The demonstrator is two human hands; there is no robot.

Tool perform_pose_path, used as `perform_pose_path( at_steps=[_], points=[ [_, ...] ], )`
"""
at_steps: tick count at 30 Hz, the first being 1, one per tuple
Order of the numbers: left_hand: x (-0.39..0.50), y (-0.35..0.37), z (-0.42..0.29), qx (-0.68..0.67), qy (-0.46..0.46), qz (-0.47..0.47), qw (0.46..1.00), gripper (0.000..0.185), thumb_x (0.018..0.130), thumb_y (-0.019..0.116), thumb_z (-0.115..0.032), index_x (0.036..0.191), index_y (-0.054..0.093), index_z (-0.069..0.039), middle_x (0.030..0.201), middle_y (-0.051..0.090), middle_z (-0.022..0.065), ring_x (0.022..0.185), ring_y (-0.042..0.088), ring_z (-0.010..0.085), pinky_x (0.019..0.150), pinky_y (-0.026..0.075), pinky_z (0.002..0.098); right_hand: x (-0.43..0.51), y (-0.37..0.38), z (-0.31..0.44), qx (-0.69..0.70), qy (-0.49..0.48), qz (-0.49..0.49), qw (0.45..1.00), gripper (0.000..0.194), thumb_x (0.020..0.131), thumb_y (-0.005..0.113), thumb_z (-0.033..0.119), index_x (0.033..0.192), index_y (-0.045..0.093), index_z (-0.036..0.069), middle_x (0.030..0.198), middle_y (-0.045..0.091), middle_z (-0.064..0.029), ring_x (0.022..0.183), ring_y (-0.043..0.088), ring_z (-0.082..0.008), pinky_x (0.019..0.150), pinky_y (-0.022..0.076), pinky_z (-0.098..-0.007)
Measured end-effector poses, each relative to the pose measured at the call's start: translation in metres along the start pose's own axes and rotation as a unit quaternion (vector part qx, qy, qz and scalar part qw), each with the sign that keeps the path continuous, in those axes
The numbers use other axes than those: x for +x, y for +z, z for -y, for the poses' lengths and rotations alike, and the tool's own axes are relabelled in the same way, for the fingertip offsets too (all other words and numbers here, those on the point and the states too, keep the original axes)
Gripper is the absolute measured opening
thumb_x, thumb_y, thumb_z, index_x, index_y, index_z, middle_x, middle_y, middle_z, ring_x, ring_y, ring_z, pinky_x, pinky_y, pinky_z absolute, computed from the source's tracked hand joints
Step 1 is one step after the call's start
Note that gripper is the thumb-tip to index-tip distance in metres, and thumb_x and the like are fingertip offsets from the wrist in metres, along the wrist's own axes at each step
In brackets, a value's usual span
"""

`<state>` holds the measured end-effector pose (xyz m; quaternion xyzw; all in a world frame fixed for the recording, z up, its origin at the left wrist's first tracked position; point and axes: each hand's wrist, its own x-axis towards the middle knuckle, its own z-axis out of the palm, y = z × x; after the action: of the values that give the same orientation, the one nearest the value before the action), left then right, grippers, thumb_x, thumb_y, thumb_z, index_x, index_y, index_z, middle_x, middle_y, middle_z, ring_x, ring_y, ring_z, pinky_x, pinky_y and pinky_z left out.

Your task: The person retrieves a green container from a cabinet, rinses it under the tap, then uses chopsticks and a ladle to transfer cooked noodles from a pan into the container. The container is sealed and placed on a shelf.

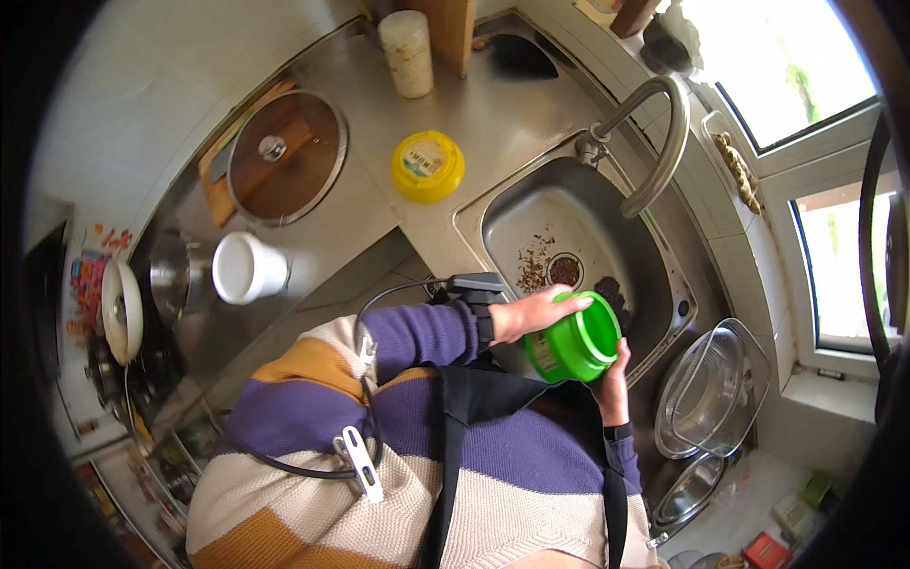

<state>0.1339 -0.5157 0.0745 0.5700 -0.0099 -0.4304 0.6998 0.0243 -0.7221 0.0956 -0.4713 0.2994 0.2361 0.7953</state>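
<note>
A green plastic jar (572,341) with no lid is held between my two hands at the near edge of the sink, its mouth tilted toward the right. My left hand (533,313) grips its upper left side, the thumb near the rim. On the jar's lower right side rests my right hand (616,384), partly hidden by the jar. In the stainless steel sink (576,192), brown bits (534,263) lie scattered around and in the drain strainer (565,270). A dark clump (610,291) sits just beyond the jar. The jar's inside looks bare where it shows.
A curved faucet (668,142) arches over the sink. On the counter stand a yellow plastic jar (427,167), a white tub (249,269), a filled clear container (407,57) and a glass pot lid (288,158). A wire basket (718,387) and metal bowls (689,491) sit at the right.
</note>
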Motion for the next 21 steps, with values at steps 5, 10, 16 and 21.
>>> perform_pose_path(
  at_steps=[5, 10, 16, 21],
  points=[
    [0.001, 0.055, -0.036, 0.178, 0.408, -0.109, 0.889, 0.077, 0.093, 0.067, -0.054, 0.146, 0.048, -0.002, 0.132, 0.06, 0.0254, 0.124, 0.059, 0.0329, 0.107, 0.045, 0.0401, -0.021, -0.013, 0.041, 0.098, -0.248, -0.04, 0.963, 0.07, 0.099, 0.045, 0.071, 0.141, 0.053, 0.015, 0.136, 0.061, -0.0041, 0.122, 0.06, -0.0229, 0.104, 0.0486, -0.0448],
    [-0.039, 0.044, -0.006, -0.056, -0.011, -0.094, 0.994, 0.055, 0.101, 0.057, -0.052, 0.136, 0.064, -0.01, 0.139, 0.064, 0.0077, 0.121, 0.064, 0.0222, 0.105, 0.047, 0.0384, -0.021, -0.016, 0.007, -0.025, 0.124, 0.08, 0.989, 0.077, 0.096, 0.036, 0.078, 0.145, 0.051, 0.021, 0.143, 0.055, -0.0029, 0.118, 0.058, -0.0275, 0.094, 0.0506, -0.0507],
    [-0.066, 0.065, -0.058, 0.19, 0.194, -0.17, 0.947, 0.08, 0.09, 0.062, -0.066, 0.136, 0.06, -0.001, 0.122, 0.07, 0.0192, 0.112, 0.067, 0.0318, 0.099, 0.051, 0.0397, -0.049, -0.014, 0.03, 0.048, -0.04, 0.232, 0.971, 0.077, 0.09, 0.054, 0.074, 0.141, 0.052, 0.016, 0.137, 0.058, -0.006, 0.121, 0.058, -0.0256, 0.101, 0.0491, -0.0474],
    [-0.037, 0.078, -0.04, 0.184, 0.244, -0.24, 0.921, 0.077, 0.089, 0.067, -0.06, 0.137, 0.057, -0.001, 0.129, 0.062, 0.0216, 0.123, 0.059, 0.0304, 0.105, 0.047, 0.0425, -0.026, -0.005, 0.028, 0.101, -0.052, 0.105, 0.988, 0.07, 0.1, 0.04, 0.071, 0.138, 0.055, 0.015, 0.135, 0.06, -0.0086, 0.12, 0.059, -0.0258, 0.097, 0.0509, -0.0484]
  ],
)
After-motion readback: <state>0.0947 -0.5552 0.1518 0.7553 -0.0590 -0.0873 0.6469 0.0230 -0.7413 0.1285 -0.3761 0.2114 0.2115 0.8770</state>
